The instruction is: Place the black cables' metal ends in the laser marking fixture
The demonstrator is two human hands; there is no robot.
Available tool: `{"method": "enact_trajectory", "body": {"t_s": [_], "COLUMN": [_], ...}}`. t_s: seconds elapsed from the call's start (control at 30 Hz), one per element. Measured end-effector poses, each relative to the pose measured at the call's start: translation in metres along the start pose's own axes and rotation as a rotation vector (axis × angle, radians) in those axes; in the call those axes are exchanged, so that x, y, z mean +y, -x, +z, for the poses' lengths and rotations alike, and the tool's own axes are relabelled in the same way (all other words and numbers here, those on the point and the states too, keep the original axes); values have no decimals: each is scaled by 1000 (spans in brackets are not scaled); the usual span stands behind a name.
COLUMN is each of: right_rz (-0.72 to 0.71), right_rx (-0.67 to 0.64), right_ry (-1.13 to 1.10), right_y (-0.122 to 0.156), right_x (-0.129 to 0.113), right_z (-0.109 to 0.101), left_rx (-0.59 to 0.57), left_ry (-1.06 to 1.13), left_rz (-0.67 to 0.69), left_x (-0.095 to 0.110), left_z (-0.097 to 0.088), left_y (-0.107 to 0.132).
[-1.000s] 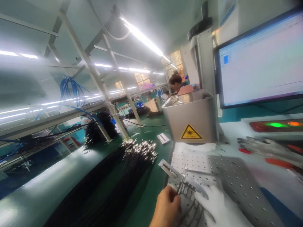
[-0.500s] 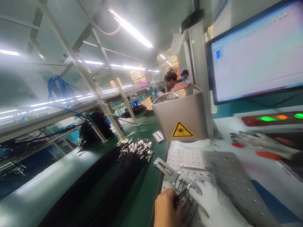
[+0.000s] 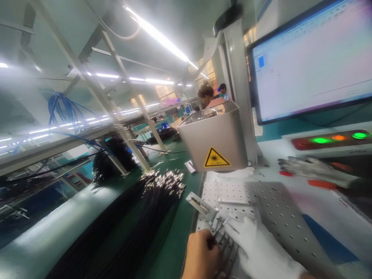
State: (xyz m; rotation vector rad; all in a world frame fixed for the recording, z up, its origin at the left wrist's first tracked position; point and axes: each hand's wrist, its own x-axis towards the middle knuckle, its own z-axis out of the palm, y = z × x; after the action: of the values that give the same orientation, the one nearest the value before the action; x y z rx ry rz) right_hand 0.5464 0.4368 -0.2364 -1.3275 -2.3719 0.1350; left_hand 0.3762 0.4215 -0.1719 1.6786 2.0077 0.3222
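My bare left hand [image 3: 200, 252] is closed at the front edge of the perforated metal plate, its fingers round a black cable [image 3: 225, 244]. My right hand [image 3: 257, 242] wears a white glove. Its fingertips close on the metal-tipped cable ends beside a small metal fixture [image 3: 202, 205]. Several dark cables lie side by side between the two hands, partly hidden by the fingers. The fixture, a slotted block, is fastened at a slant on the perforated plate [image 3: 236, 190].
A thick bundle of black cables with shiny metal ends [image 3: 165, 182] lies on the green bench to the left. Above the plate hangs a grey laser housing [image 3: 213, 135] with a yellow warning sign. A monitor [image 3: 310, 62], lit buttons [image 3: 338, 137] and a loose glove [image 3: 314, 168] are at the right.
The view has shifted slightly. My gloved right hand has moved in towards the fixture, bringing the cable ends nearer to it. My left hand stays close beside it.
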Motion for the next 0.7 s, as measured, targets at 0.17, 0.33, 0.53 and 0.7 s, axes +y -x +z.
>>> {"method": "enact_trajectory", "body": {"t_s": [0.17,0.33,0.53,0.7], "right_rz": [100,121,57,43], "right_rx": [-61,-46,-16,5], "right_ry": [108,166,71,-84], "right_y": [-3,-3,-1,2], "right_x": [-8,-13,-1,6], "right_z": [7,1,9,20], "left_rx": [-53,-121,-99,-75], "left_ry": [122,84,29,-37], "left_rz": [-17,-34,-99,-104], "left_x": [-15,-11,-1,2], "left_z": [6,12,19,23], "left_y": [-13,-19,-21,-19]}}
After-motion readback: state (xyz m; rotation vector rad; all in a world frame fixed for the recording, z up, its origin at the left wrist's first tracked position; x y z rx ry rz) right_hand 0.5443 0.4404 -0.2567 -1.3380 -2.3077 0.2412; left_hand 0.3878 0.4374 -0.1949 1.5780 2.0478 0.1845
